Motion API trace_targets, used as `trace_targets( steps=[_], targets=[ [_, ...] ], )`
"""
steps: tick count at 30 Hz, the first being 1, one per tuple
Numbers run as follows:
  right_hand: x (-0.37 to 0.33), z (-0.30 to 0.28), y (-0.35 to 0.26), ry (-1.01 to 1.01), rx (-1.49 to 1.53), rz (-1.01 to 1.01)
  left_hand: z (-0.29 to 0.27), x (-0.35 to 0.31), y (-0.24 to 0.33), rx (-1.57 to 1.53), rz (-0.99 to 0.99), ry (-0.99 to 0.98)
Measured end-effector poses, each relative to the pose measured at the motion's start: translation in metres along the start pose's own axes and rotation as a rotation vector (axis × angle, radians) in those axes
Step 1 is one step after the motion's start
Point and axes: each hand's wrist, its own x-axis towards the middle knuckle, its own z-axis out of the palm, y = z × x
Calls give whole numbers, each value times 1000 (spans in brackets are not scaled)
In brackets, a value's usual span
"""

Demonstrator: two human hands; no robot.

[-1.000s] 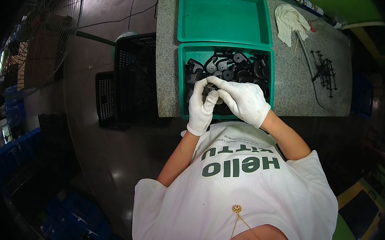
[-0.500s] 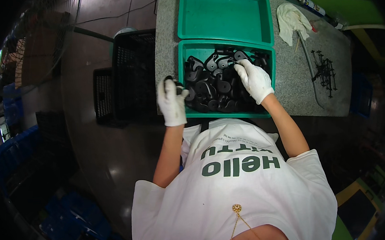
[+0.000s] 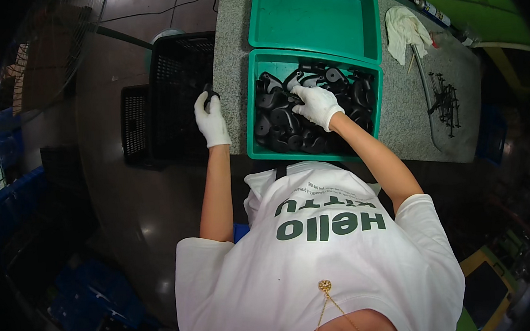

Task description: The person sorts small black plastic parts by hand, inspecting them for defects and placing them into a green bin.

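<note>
My left hand (image 3: 213, 123), in a white glove, is at the table's left edge beside a black crate. Its fingers are closed round a small black plastic part (image 3: 211, 93), mostly hidden by the glove. My right hand (image 3: 319, 106), gloved too, reaches into a green tray (image 3: 250, 114) piled with black moulded parts (image 3: 283, 122). Thumb and fingertips pinch at a black part (image 3: 296, 98) near the middle of the pile; the fingers cover much of it. The parts look rounded, with holes and short arms.
A second green tray (image 3: 313, 14), with nothing in it, lies beyond the first. Black mesh crates (image 3: 171, 98) stand left of the grey table (image 3: 231, 63). On the right are a white rag (image 3: 404, 29), a metal rod (image 3: 423, 87), thin black pieces (image 3: 445, 103) and a spray can (image 3: 432, 12).
My left hand has moved left and away from me with its part, from the tray's side to the crate's edge. My right hand has shifted left across the pile.
</note>
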Motion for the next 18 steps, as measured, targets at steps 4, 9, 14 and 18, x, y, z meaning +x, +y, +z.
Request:
trace_targets(
  steps=[4, 9, 14, 18],
  targets=[
    [-8, -9, 1, 256, 215, 15, 14, -21, -3, 180, 136, -29],
    [-21, -21, 16, 540, 420, -20, 24, -39, 9, 279, 297, 51],
    [-41, -31, 0, 480, 556, -36, 52, -95, 68, -80, -71, -561],
    [-56, -27, -3, 587, 488, -285, 65, -116, 82, -240, -258, -749]
  ],
)
